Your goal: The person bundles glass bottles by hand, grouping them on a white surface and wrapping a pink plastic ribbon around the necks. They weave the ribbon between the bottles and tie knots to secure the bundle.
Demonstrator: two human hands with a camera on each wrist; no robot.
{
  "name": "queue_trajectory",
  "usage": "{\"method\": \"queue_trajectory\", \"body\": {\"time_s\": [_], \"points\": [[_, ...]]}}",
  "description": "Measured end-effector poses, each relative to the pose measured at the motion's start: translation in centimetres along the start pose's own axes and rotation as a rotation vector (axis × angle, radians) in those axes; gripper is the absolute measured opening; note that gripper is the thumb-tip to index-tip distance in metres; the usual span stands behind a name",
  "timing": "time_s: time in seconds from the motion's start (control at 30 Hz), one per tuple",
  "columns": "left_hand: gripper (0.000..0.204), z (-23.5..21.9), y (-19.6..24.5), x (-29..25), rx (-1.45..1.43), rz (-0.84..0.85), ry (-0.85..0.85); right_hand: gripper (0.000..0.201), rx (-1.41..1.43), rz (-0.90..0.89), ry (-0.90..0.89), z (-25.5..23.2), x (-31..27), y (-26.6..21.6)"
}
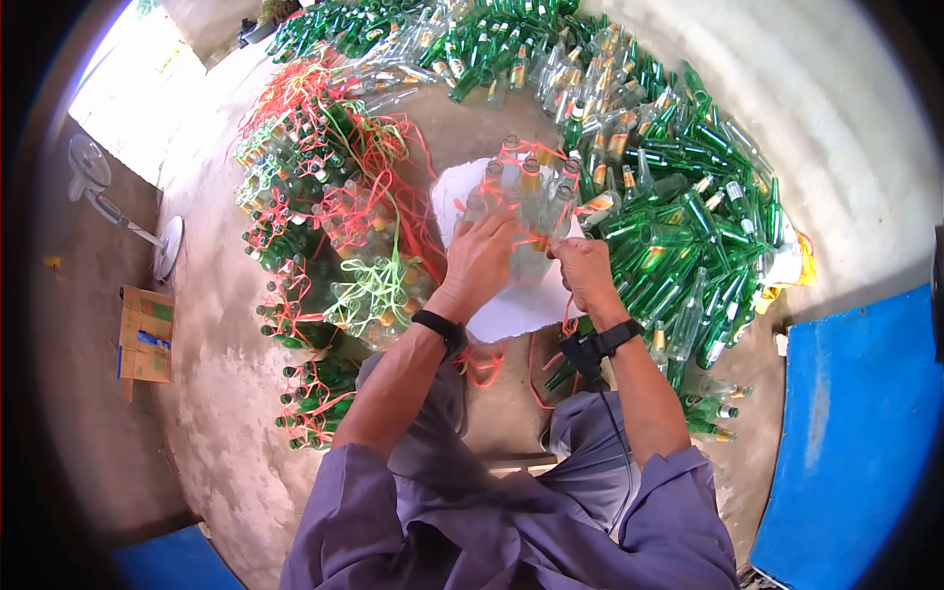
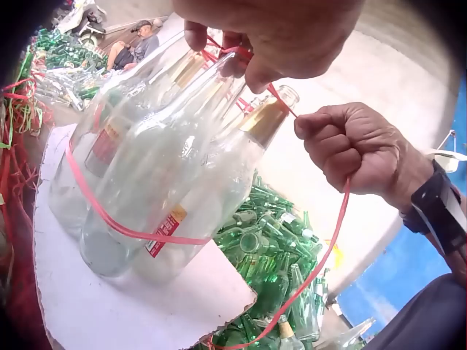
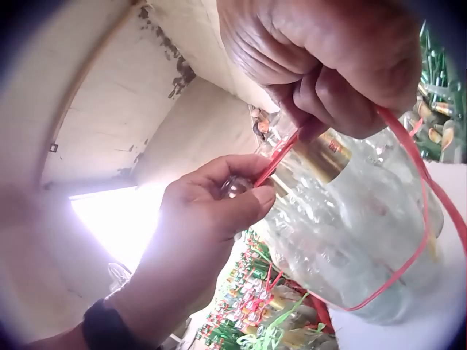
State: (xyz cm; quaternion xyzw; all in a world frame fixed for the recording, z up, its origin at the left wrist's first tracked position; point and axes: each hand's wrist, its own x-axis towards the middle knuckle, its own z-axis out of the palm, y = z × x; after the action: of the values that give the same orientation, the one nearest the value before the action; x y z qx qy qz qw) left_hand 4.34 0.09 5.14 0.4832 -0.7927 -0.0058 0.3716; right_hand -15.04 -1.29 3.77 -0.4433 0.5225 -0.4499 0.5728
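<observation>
A cluster of several clear glass bottles (image 2: pixel 157 168) stands upright on a white board (image 1: pixel 506 320) before the person. One red plastic strap (image 2: pixel 117 230) loops around their lower bodies, and more red strap crosses their necks. At the bottle tops, the left hand (image 1: pixel 482 256) pinches the strap between thumb and fingers, close against a bottle mouth. To its right, the right hand (image 1: pixel 587 272) grips the same strap in curled fingers, the stretch between the hands taut. From the right fist a loose tail (image 2: pixel 332 251) of strap hangs down past the board.
Strapped bundles of bottles (image 1: pixel 364 221) with red and green straps stand on the left. Loose green bottles (image 1: pixel 678 236) are heaped to the right and back. A fan (image 1: pixel 167 246), a cardboard box (image 1: pixel 147 334) and a blue panel (image 1: pixel 855 413) stand farther out. Another person (image 2: pixel 139 45) sits in the background.
</observation>
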Motion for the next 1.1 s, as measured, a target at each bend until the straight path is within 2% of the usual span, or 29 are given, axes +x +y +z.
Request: {"method": "queue_trajectory", "body": {"time_s": [0.17,0.3,0.37,0.43,0.57,0.73,0.8,0.9,0.97,1.0,1.07,1.1], "points": [[0.039,0.0,0.1,-0.2,-0.004,-0.034,0.001,0.016,0.014,0.081,0.006,0.2,0.2,0.5],[0.037,0.1,0.4,-0.2,-0.06,-0.052,0.004,0.017,-0.077,0.048,0.049,0.2,0.1,1.3],[0.035,-0.2,0.5,-0.1,-0.078,-0.113,-0.025,0.021,-0.115,0.037,0.061,0.5,0.3,1.9],[0.035,-0.2,0.4,0.0,-0.063,-0.113,-0.038,0.022,-0.227,-0.067,0.087,0.8,0.1,2.7],[0.032,-0.4,0.5,0.3,-0.063,-0.173,-0.125,0.021,-0.169,-0.084,0.119,2.0,0.1,4.0],[0.024,-0.4,0.3,0.9,-0.021,-0.057,-0.103,0.021,-0.131,-0.023,0.17,3.0,0.0,4.7],[0.022,-0.5,0.4,1.4,0.003,-0.022,-0.119,0.021,-0.065,-0.02,0.18,4.0,1.0,6.6],[0.02,-0.9,0.7,2.8,0.141,0.075,-0.211,0.025,0.06,-0.025,0.187,5.3,1.1,7.1],[0.026,-1.1,0.9,3.4,0.113,0.098,-0.391,0.031,0.135,-0.025,0.187,5.5,0.7,6.6],[0.026,-1.4,1.1,3.7,0.117,0.1,-0.401,0.033,0.04,-0.02,0.152,5.3,0.6,6.4],[0.033,-1.9,1.4,4.7,0.184,0.027,-0.57,0.036,-0.053,-0.018,0.117,5.3,0.7,5.8],[0.033,-1.9,1.2,4.8,0.187,0.029,-0.573,0.038,0.049,0.106,0.127,5.7,0.5,5.2]]}}
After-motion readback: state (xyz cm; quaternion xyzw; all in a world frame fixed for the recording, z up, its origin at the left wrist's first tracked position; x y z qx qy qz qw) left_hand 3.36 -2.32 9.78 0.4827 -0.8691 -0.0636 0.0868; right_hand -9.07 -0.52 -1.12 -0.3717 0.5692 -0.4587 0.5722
